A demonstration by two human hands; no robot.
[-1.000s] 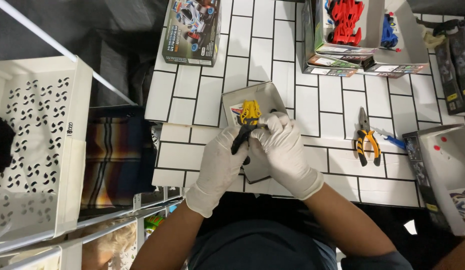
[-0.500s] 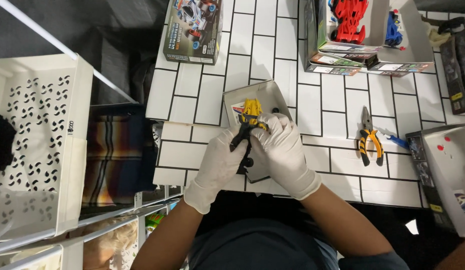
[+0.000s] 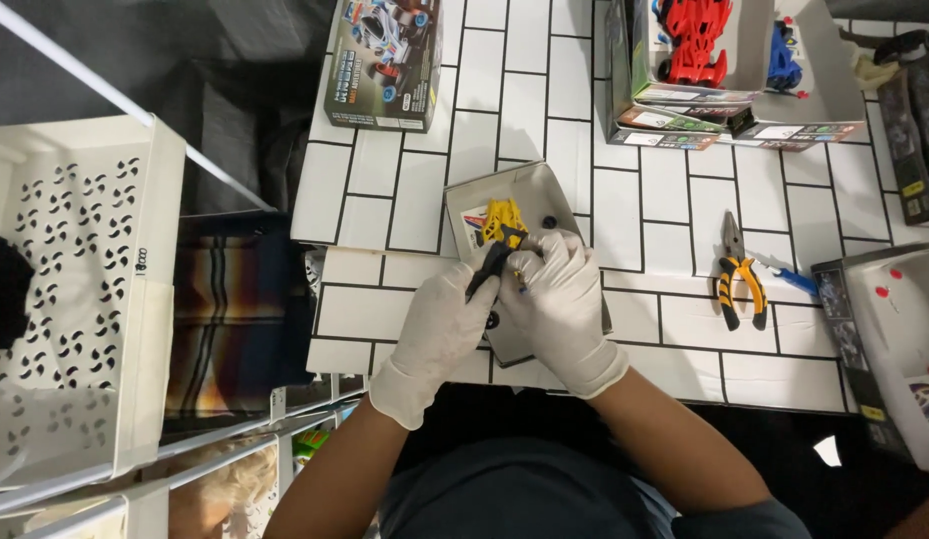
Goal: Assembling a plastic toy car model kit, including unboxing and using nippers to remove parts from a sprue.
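Observation:
Both my hands wear white gloves and meet over a shallow grey tray (image 3: 529, 190) on the white tiled table. My left hand (image 3: 439, 334) grips a black tool handle (image 3: 484, 274) whose tip points at a small yellow toy car body (image 3: 502, 222). My right hand (image 3: 559, 299) pinches the yellow and black toy car from the right side, holding it just above the tray. A small dark round part (image 3: 549, 222) lies loose in the tray beside the toy.
Orange-handled pliers (image 3: 739, 284) lie to the right, next to a blue tool (image 3: 789, 277). A toy car box (image 3: 382, 62) stands at the back left; open boxes with a red car (image 3: 694, 40) at the back right. A white perforated bin (image 3: 80, 299) sits left of the table.
The hands and the yellow toy have stayed nearly in place over the tray; only slight shifts of the fingers and the tool.

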